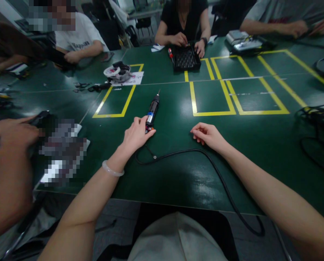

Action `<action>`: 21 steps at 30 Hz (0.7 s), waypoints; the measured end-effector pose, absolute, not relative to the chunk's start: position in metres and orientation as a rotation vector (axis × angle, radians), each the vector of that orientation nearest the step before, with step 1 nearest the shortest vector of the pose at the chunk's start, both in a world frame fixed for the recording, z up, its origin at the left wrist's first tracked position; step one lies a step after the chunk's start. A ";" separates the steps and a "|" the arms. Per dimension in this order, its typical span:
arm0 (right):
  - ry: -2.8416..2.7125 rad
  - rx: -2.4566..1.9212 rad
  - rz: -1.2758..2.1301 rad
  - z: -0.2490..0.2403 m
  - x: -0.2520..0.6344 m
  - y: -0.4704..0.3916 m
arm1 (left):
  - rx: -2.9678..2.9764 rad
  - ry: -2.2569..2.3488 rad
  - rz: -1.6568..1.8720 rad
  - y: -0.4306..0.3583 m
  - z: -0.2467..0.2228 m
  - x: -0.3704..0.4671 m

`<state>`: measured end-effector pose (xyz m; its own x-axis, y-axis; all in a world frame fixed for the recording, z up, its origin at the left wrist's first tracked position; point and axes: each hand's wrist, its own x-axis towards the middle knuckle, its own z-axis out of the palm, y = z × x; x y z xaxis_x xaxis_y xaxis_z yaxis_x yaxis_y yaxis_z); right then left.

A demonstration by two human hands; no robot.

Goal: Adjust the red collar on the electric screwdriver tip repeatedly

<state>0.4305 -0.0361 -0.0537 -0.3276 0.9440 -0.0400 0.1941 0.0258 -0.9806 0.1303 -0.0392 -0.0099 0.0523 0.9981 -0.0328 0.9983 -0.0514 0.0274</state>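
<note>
A black electric screwdriver (152, 108) with a silver and blue band lies on the green table, its thin bit pointing away from me. My left hand (137, 133) grips its rear end, thumb on the right side and fingers on the left, hiding part of the handle. From that end a black cable (202, 151) loops over the table and drops off the front edge. To the right, my right hand (208, 133) rests near the tabletop with its fingers curled together; nothing shows in it. A pale bangle (113, 169) circles my left wrist.
Yellow tape frames (213, 114) mark the green table (169, 181). Across it, a person works at a black tray (187, 65) beside a red screwdriver (170, 53). Tape rolls (117, 71) sit on paper. Black cables (318, 123) pile at right; another person's arm (12, 156) reaches in at left.
</note>
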 end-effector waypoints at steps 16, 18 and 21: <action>-1.625 -1.176 1.385 -0.052 0.431 -0.036 | 1.751 2.566 0.069 0.051 -0.020 -0.007; -1.628 -1.175 1.382 -0.052 0.431 -0.037 | 1.727 2.582 0.078 0.055 -0.022 -0.013; -1.641 -1.174 1.379 -0.052 0.432 -0.037 | 1.755 2.596 0.078 0.057 -0.026 -0.014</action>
<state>0.4317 -0.0372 -0.0523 -0.3584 0.9324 -0.0472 0.2073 0.0302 -0.9778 -0.0138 0.0566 -0.0259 -0.3730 0.9276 0.0218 0.9272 0.3718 0.0450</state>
